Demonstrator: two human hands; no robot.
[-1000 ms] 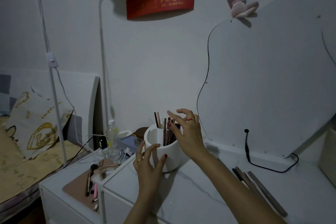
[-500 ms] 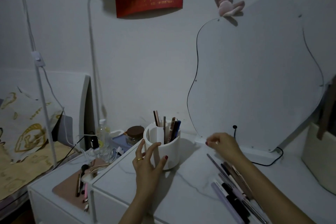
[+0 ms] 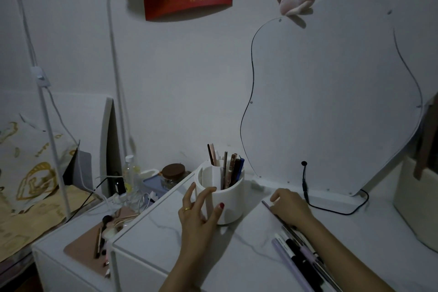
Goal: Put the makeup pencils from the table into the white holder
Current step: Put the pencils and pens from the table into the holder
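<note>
Since a moment ago the right hand (image 3: 288, 206) has dropped from the white holder (image 3: 225, 194) onto the makeup pencils (image 3: 298, 251) beside it, fingers curled, seemingly pinching one. Left hand (image 3: 199, 213) cups the holder, steadying it.

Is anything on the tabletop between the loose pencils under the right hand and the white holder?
Nothing visible. The marble top between the pencils and the white holder is bare. The left hand steadies the holder on its far side; the right hand rests on the pencils.
</note>
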